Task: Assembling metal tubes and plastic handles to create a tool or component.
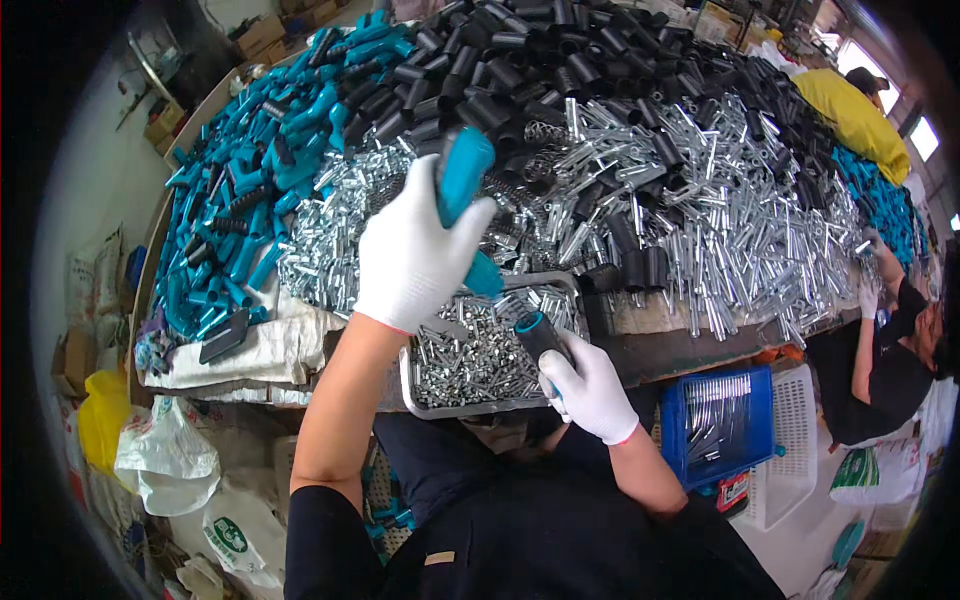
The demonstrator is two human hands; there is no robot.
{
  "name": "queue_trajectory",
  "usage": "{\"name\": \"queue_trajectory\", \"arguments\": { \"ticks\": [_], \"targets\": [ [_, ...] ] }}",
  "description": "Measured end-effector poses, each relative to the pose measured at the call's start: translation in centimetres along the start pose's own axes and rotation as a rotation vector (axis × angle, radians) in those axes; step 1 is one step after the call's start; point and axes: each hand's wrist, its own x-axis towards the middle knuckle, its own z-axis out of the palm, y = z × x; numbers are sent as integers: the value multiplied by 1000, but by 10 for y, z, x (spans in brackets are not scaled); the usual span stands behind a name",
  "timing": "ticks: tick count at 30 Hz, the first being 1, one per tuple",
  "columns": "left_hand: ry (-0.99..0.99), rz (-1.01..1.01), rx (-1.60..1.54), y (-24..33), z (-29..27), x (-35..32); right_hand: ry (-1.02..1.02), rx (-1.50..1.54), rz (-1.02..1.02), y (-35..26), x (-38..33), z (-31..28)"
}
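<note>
My left hand [410,250], in a white glove, is raised over the bench with its fingers wrapped round a teal plastic tool housing [466,172]. The housing stands tilted, its top end slightly blurred, and its lower end comes out below the palm. Lower and to the right, my gloved right hand [595,395] grips a black cylindrical sleeve [538,333] with a teal ring at its upper end. Between the hands sits a grey tray [405,375] of small metal pins and studs [470,360]. The sleeve is over the tray's right edge.
Behind are heaps of teal housings [240,180], black sleeves [480,70] and silver rods [740,220]. A phone-like black slab [225,337] lies at left. Right of me stand a blue basket [768,420] of rods and a white crate [798,480]. A co-worker [880,370] reaches in from the right.
</note>
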Motion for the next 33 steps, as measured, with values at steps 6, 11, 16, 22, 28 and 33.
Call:
{"name": "queue_trajectory", "arguments": {
  "ticks": [6,11,16,22,28,33],
  "targets": [
    [-30,130,151,28,5,-3,84,-371,-281,-2,-10,-9],
    [-164,29,412,38,6,-7,138,-420,-332,7,-8,-5],
    [-45,87,430,40,9,-12,130,-375,-263,2,-11,-5],
    [-21,204,414,43,18,-12,172,-402,-337,9,-12,-9],
    [33,100,64,30,20,-8,226,-456,-342,14,-4,-11],
    [20,81,189,43,19,-3,305,-382,-384,5,-8,-9]
  ]
}}
